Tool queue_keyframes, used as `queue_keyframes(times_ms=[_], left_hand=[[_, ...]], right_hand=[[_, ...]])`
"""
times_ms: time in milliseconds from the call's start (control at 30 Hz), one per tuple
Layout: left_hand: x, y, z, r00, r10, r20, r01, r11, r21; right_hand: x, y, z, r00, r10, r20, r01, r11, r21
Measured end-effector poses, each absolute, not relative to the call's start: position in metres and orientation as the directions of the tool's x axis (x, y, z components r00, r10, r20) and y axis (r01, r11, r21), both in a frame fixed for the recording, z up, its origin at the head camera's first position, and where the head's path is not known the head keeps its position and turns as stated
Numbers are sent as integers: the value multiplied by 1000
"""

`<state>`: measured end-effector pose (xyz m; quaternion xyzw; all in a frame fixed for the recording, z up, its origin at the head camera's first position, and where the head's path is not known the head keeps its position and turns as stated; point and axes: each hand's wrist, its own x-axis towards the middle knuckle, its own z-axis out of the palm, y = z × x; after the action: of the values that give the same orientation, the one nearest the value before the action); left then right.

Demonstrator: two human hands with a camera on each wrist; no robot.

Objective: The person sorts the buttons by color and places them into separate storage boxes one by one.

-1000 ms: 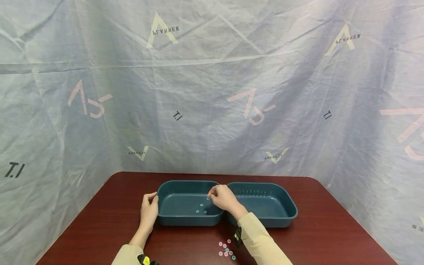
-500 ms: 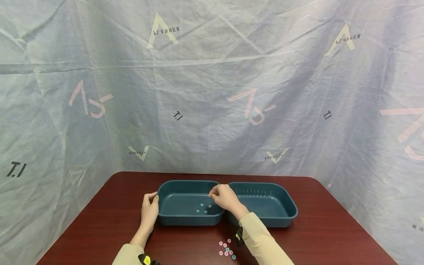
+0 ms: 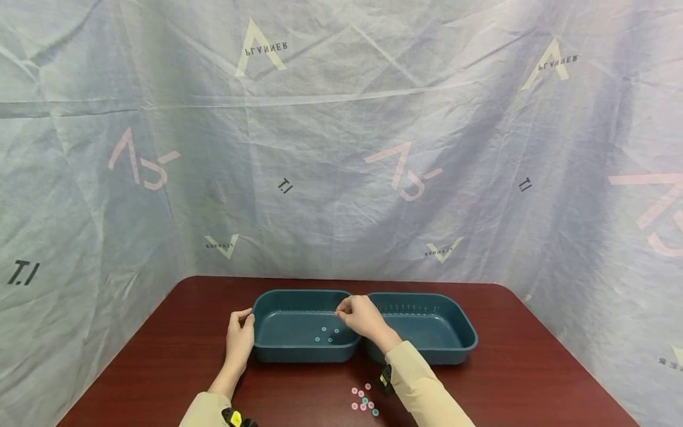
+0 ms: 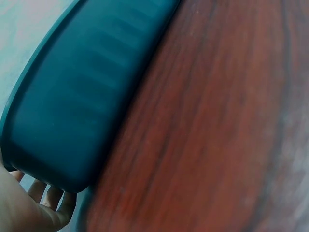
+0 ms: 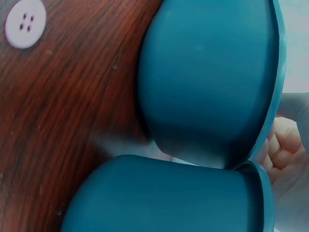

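Observation:
My left hand grips the left end of the left dark teal tray, thumb at the rim. Its curled fingers show below the tray corner in the left wrist view. My right hand hangs over the right end of the same tray, fingers curled and fingertips together; no object shows between them. Several small teal buttons lie on that tray's floor. On the table before the trays is a loose group of pink buttons and teal buttons.
A second teal tray stands to the right, its end close against the first. The right wrist view shows one pale four-hole button on the dark red wooden table. A printed grey cloth hangs behind.
A teal button by my right fingertips one second ago now lies in the left tray with the others. Both hands have stayed nearly in place.

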<state>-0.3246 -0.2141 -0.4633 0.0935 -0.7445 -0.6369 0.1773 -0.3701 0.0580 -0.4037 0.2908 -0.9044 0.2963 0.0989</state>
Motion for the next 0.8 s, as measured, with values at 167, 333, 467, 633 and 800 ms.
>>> queue_keyframes(times_ms=[167,333,467,633,800], left_hand=[[-324,-214,-462,-922,-361,138,83,163,983],[-323,-215,-463,-927,-349,135,87,150,985],[-324,-215,-463,-927,-351,133,82,158,984],[-325,-215,-463,-926,-353,134,80,164,983],[-324,-215,-463,-928,-351,125,70,166,984]], right_hand=[[-367,60,-402,-810,-471,349,-586,647,-489],[-365,63,-400,-814,-464,350,-581,641,-501],[-361,67,-398,-807,-471,356,-590,627,-508],[-355,71,-394,-788,-482,384,-616,611,-497],[-350,74,-392,-786,-484,384,-618,608,-498]])
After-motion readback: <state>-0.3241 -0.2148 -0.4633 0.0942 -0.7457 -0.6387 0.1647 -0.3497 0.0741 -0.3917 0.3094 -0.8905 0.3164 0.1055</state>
